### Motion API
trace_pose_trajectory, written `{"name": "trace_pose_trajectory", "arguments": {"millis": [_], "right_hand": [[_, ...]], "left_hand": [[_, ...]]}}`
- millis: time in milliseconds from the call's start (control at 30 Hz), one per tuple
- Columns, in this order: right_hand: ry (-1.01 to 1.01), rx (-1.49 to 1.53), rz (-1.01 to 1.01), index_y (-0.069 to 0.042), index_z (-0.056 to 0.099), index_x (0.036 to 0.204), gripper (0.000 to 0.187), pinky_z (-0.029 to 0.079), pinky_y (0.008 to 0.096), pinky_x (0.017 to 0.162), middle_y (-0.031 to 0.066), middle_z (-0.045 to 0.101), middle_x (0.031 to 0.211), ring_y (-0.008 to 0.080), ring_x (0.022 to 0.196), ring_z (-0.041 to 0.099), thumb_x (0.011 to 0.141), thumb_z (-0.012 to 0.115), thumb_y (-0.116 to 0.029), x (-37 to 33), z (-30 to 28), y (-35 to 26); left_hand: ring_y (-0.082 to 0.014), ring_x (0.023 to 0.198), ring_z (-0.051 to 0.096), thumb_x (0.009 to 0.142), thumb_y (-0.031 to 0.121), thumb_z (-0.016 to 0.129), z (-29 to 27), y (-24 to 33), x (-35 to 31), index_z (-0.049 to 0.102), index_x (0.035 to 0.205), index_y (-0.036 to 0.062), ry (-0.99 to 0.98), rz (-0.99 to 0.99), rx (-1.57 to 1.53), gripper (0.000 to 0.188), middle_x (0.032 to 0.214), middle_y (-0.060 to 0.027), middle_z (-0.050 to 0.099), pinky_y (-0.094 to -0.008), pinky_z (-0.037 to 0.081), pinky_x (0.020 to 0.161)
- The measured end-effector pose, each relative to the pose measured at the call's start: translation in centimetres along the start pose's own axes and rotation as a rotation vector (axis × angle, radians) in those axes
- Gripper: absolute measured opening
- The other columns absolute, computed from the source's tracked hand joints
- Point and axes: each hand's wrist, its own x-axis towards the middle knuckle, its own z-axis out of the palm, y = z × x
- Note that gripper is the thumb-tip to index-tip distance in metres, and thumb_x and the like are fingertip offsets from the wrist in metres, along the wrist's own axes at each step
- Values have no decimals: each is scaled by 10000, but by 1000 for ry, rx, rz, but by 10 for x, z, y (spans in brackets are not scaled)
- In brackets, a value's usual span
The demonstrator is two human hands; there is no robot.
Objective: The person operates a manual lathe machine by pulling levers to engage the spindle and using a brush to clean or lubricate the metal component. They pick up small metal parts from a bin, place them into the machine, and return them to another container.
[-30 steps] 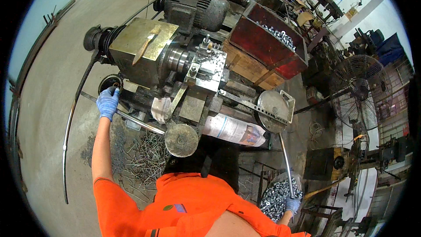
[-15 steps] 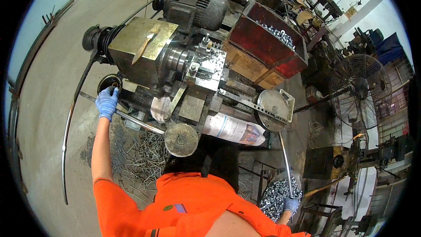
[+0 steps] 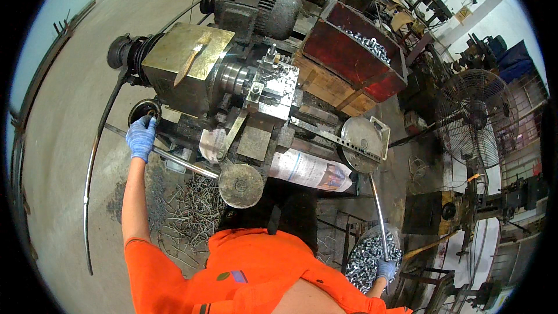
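Observation:
My left hand (image 3: 141, 138), in a blue-grey knit glove, is closed at the near rim of a dark round handwheel (image 3: 144, 108) on the lathe's left side. Just under it passes a bright steel rod (image 3: 185, 161) that ends at a round metal disc (image 3: 240, 186). My right hand (image 3: 386, 269), gloved alike, is low on the right over a bucket of small shiny metal parts (image 3: 366, 261). The lower end of a steel lever (image 3: 378, 215) meets that hand; its fingers are hidden. In the lathe's middle are a shiny chuck (image 3: 235, 77) and a tool post (image 3: 272, 88).
A brass-coloured headstock cover (image 3: 174, 46) carries a wooden-handled tool (image 3: 189, 65). Behind it sits a motor (image 3: 258, 11). A red bin (image 3: 354, 52) of metal parts stands on a wooden crate. Metal shavings (image 3: 195, 212) litter the floor at left. A large fan (image 3: 476, 117) stands right.
Both hands stay where they were, at the handwheel and over the bucket. The whole view has shifted very slightly; nothing else visibly moves.

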Motion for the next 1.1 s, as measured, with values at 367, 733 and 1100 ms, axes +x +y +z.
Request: {"name": "trace_pose_trajectory", "arguments": {"millis": [367, 733, 1100], "right_hand": [[355, 47, -450, -97, 620, 1093, 560, 392, 467, 922, 193, 603, 1100, 376, 1046, 547, 688, 659, -482, -16, 16, -88], [402, -316, -524, -152, 604, 1105, 449, 337, 518, 934, 96, 567, 1136, 320, 1098, 493, 736, 589, -407, 101, -20, -173], [484, -212, -581, -125, 417, 1330, 699, 278, 534, 1001, 119, 397, 1385, 371, 1279, 329, 749, 613, -459, 134, -48, -326]], "left_hand": [[-299, 816, 634, 819, 394, 582, 0, -6, 1, 681, 958, 119, -22, 7, 34, 323, 880, -122, 666, -393, 491, 710], [-304, 796, 637, 814, 386, 590, 4, 2, -1, 688, 934, 137, -8, 1, 36, 293, 858, -119, 667, -399, 493, 703], [-178, 603, 613, 864, 290, 592, 14, 0, -15, 667, 951, 28, -91, -35, -639, 286, 725, -82, 653, -306, 484, 565]]}}
